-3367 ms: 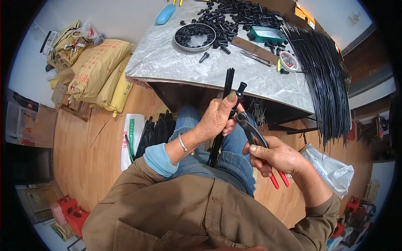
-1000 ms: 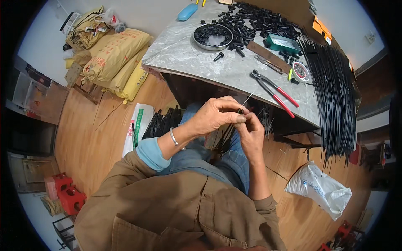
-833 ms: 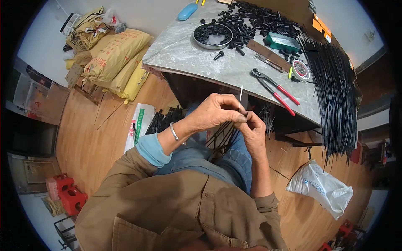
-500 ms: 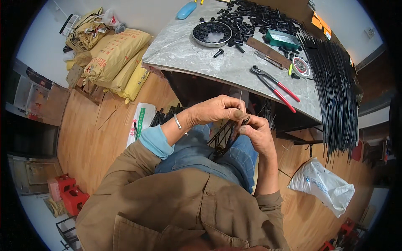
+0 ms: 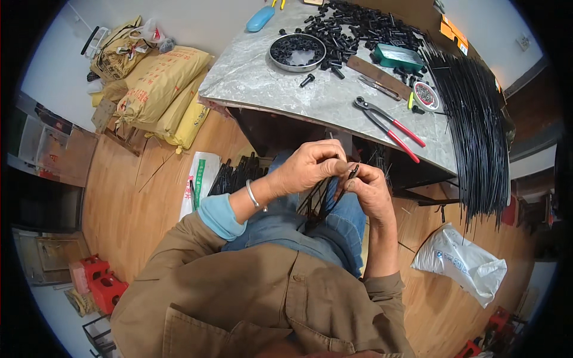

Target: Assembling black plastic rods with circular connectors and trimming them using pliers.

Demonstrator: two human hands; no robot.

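Observation:
In my lap stands a frame of thin black ribs (image 5: 325, 206), spreading like an umbrella's skeleton, partly hidden by my hands. My left hand (image 5: 311, 164) is closed, its thumb and forefinger pinched above the frame; what they hold is mostly covered by the fingers. Against it, my right hand (image 5: 370, 190) pinches a dark rib end (image 5: 354, 172) between thumb and fingers. The two hands' fingertips meet in front of the table edge. Beyond them on the table lie red-handled pincers (image 5: 391, 128).
A grey table (image 5: 250, 77) bears a heap of black bolt-like parts (image 5: 352, 27), a round tray (image 5: 298, 67), a green box (image 5: 398, 56) and a bundle of long black rods (image 5: 474, 131). Yellow sacks (image 5: 161, 83) are stacked left; a white sack (image 5: 459, 262) lies right.
My left hand has shifted slightly left and tilted, and the thin rod above it has moved left. My right hand keeps its pinch. The view has shifted a little.

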